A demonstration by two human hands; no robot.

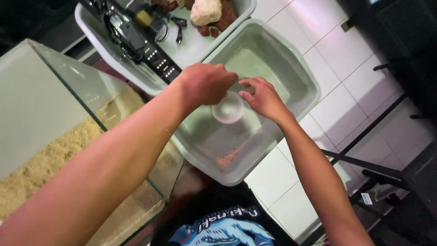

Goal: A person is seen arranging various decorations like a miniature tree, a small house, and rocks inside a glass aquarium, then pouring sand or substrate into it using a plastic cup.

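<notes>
While both arms reach over a pale green tub (298,68), the left hand (205,83) curls closed on the rim of a small clear bowl (227,109) just beneath it; the right hand (263,98), fingers half bent, touches the bowl's other side
</notes>
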